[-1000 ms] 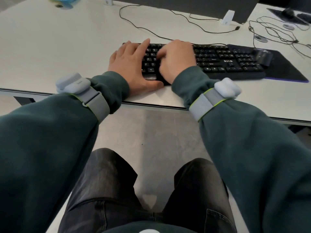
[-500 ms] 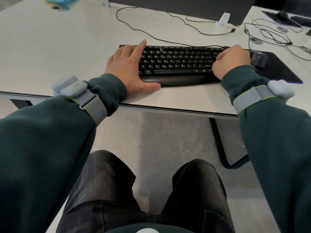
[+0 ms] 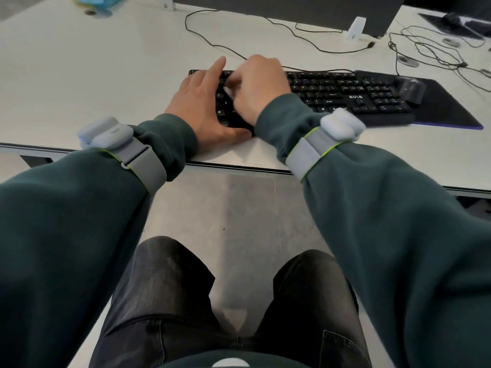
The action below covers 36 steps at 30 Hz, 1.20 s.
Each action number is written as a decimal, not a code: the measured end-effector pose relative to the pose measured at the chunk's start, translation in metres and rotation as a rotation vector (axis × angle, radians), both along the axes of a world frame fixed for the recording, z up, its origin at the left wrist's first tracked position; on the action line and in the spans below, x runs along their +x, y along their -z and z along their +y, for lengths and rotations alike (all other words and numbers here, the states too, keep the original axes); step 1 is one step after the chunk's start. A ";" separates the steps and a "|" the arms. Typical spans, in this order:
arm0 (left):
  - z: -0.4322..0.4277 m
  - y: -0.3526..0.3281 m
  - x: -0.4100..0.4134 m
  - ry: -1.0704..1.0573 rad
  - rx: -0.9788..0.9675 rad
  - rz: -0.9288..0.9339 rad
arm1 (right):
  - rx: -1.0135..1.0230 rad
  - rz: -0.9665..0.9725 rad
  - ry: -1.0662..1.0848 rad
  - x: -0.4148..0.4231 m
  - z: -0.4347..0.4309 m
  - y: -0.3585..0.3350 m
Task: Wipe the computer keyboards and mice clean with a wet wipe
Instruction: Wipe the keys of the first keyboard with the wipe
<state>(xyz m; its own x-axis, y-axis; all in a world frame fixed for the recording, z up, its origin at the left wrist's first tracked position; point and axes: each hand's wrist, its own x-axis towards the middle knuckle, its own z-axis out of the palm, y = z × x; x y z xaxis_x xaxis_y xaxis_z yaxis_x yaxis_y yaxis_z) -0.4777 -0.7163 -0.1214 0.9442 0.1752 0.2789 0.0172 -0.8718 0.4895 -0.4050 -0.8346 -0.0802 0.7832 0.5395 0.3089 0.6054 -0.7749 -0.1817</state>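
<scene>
Keyboard (image 3: 332,94), right hand (image 3: 259,86) gripping wet wipe (image 3: 229,93), back at left end

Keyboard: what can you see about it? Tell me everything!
The keyboard is black plastic with white letters and a smooth front lip. It lies flat on the white desk, its right end on the dark mouse pad, a thin black cable running from its back. The left hand rests flat on its left end, thumb along the front edge. The right hand curls over the left keys, a bit of white, probably the wipe, under its fingers.
</scene>
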 end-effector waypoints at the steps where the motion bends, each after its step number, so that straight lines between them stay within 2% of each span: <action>1: 0.000 0.000 -0.001 -0.005 0.011 0.000 | -0.006 -0.007 0.053 0.013 -0.011 0.001; 6: -0.001 -0.002 -0.002 0.014 0.038 0.016 | -0.179 -0.111 0.434 0.094 -0.097 -0.001; 8: -0.003 0.000 -0.001 0.017 0.029 0.008 | -0.229 -0.114 0.500 0.104 -0.108 -0.007; 10: -0.003 0.000 -0.001 0.027 0.019 0.000 | -0.214 -0.090 0.468 0.099 -0.092 -0.013; 14: -0.002 -0.002 -0.001 0.028 -0.015 -0.010 | -0.079 -0.013 0.211 0.057 -0.019 -0.015; 17: 0.003 -0.003 -0.001 0.020 -0.112 -0.044 | 0.005 0.025 -0.006 0.021 0.028 -0.019; 19: 0.009 -0.004 -0.002 -0.034 -0.181 -0.049 | 0.000 0.020 -0.078 0.016 0.041 -0.018; 25: 0.003 -0.005 0.004 -0.103 -0.228 0.056 | -0.153 0.008 0.193 0.058 -0.003 -0.021; 32: 0.007 -0.008 0.000 -0.122 -0.323 -0.005 | 0.008 0.110 -0.099 0.012 0.068 -0.024; 36: 0.012 -0.009 -0.001 -0.159 -0.356 -0.017 | -0.050 0.122 -0.164 0.022 0.063 -0.029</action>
